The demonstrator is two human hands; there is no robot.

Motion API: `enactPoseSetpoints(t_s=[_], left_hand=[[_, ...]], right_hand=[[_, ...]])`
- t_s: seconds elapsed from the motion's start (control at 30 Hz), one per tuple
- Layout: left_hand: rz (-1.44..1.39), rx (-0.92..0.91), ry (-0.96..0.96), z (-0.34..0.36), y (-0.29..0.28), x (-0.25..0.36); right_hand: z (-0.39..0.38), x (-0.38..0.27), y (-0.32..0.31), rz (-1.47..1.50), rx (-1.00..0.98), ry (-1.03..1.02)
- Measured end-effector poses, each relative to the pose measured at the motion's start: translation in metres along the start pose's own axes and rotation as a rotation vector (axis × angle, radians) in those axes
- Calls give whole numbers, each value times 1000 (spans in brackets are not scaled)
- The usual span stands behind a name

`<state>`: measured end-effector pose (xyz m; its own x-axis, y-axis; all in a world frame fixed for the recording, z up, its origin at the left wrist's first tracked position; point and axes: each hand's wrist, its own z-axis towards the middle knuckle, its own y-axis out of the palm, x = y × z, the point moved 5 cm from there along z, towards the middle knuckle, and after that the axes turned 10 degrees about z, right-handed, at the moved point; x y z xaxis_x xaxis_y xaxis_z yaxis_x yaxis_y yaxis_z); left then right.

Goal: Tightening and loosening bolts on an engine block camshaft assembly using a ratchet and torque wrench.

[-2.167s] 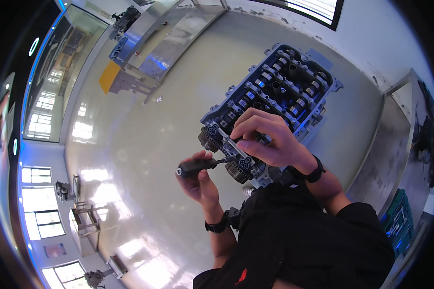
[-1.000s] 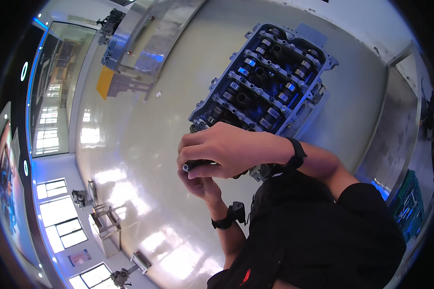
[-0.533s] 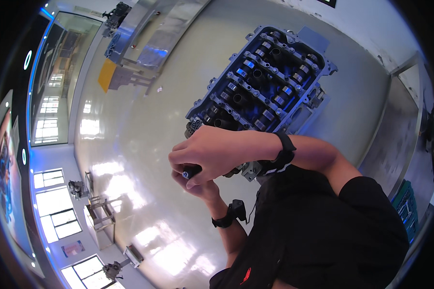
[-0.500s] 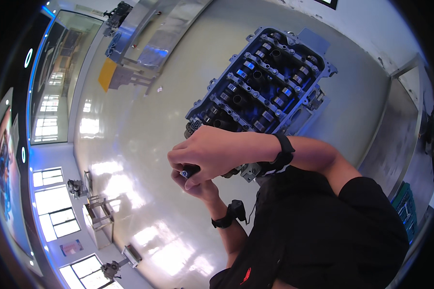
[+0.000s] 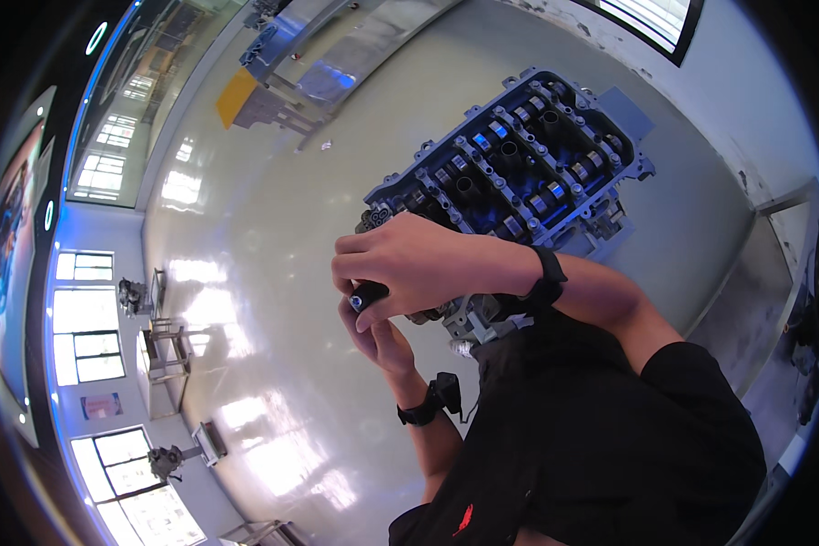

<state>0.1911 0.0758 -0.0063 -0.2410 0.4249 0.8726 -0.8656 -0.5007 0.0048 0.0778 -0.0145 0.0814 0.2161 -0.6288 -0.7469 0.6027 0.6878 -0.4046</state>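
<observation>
My right hand (image 5: 414,264) reaches across in front of me with its fingers curled round a black handle (image 5: 369,296). A round silvery end shows on the handle; the rest is hidden in the grip. Just below, my left hand (image 5: 382,344) is raised against the underside of the right one, its fingers closed and partly covered, so what they hold cannot be made out. Both hands are at the near left end of an engine (image 5: 510,159), whose top is uncovered, with camshafts and bolted caps showing. My right hand and forearm hide part of its near end.
A metal bench (image 5: 364,59) with a yellow panel (image 5: 235,98) stands at the far left. Other engines on stands, such as one at lower left (image 5: 165,462), line the windowed wall. A grey metal table (image 5: 746,264) is at the right, near the wall.
The view has shifted, so the engine and bench appear farther right and the left windows higher. Both hands stay together, the right one still round the black handle.
</observation>
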Motion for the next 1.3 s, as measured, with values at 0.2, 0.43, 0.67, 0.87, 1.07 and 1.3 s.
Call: enactPoseSetpoints(t_s=[0.2, 0.43, 0.67, 0.87, 1.07, 1.3], left_hand=[[462, -13, -20, 1, -7, -7], [247, 66, -49, 4, 11, 17], [176, -100, 51, 7, 8, 3], [427, -102, -8, 10, 4, -11], [239, 17, -27, 12, 5, -7], [320, -46, -4, 12, 6, -3]], right_hand=[[-7, 0, 8, -63, 83, -53], [-16, 1, 1, 53, 81, -149], [-11, 1, -6, 3, 197, -100], [-10, 3, -2, -44, 104, -9], [-16, 9, -4, -9, 212, -194], [-7, 8, -7, -24, 130, -82]])
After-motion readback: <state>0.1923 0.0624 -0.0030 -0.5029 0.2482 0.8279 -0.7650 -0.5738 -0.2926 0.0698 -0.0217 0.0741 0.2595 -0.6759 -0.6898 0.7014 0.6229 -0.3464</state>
